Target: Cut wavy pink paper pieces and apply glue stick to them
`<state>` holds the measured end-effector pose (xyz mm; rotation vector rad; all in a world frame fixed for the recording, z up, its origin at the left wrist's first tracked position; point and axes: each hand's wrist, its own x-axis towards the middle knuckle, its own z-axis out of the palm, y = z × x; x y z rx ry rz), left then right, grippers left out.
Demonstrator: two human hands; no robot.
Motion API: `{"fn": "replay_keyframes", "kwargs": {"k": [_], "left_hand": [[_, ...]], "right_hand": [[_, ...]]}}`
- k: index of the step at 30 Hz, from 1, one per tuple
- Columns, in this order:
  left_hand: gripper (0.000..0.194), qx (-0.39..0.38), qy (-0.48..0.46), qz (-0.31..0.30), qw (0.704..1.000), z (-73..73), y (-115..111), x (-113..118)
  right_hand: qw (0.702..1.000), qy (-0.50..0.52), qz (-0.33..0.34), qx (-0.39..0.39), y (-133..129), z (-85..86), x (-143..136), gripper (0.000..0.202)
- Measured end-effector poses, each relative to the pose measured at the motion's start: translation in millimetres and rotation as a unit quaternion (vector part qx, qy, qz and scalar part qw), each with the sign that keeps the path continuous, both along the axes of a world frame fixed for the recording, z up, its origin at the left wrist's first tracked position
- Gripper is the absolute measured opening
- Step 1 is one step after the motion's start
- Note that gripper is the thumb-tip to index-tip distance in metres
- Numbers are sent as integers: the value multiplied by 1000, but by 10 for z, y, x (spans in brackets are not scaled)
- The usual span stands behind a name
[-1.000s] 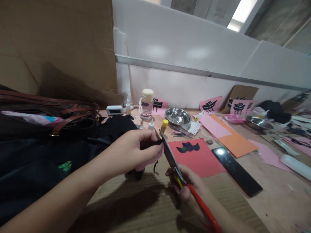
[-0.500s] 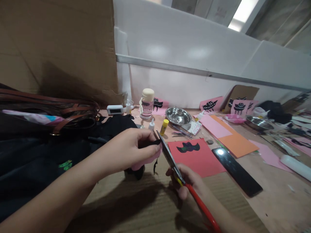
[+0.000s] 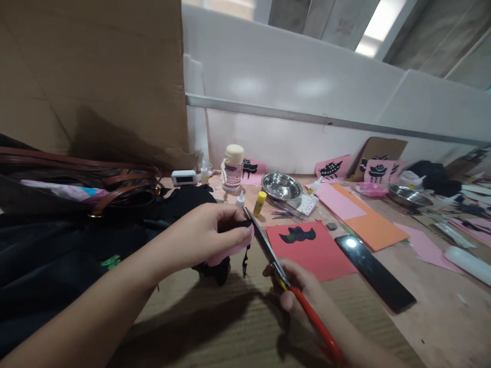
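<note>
My left hand [image 3: 209, 232] pinches a piece of black material [image 3: 241, 224] together with pink paper [image 3: 226, 254]. A thin black strip [image 3: 245, 261] dangles below its fingertips. In my right hand [image 3: 297, 289] are scissors [image 3: 268, 253] with red and yellow handles, their blades pointing up and left beside the black edge. The blades look nearly closed. Behind the scissors lies a red sheet [image 3: 312, 258] bearing a dark winged shape [image 3: 297, 234].
A yellow glue stick [image 3: 260, 203], a metal bowl [image 3: 282, 187] and a bottle [image 3: 232, 168] stand towards the wall. On the right lie a phone [image 3: 374, 273] and an orange sheet [image 3: 378, 225]. A brown-strapped bag [image 3: 76, 197] and dark cloth [image 3: 72, 260] are at left.
The scissor blades have come closer together at the black edge. More of the dangling black strip shows. Both hands stay nearly in place while the view tilts slightly.
</note>
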<state>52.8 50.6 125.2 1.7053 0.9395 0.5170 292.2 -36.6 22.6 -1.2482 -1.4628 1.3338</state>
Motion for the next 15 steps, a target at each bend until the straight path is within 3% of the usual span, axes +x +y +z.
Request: {"fn": "replay_keyframes", "kwargs": {"k": [8, 15], "left_hand": [[26, 18, 9, 21, 1000, 103, -13, -37], [28, 110, -2, 49, 993, 213, -14, -207]], "right_hand": [[999, 27, 3, 31, 67, -31, -18, 81], [997, -6, 66, 28, 44, 434, 67, 61]]}}
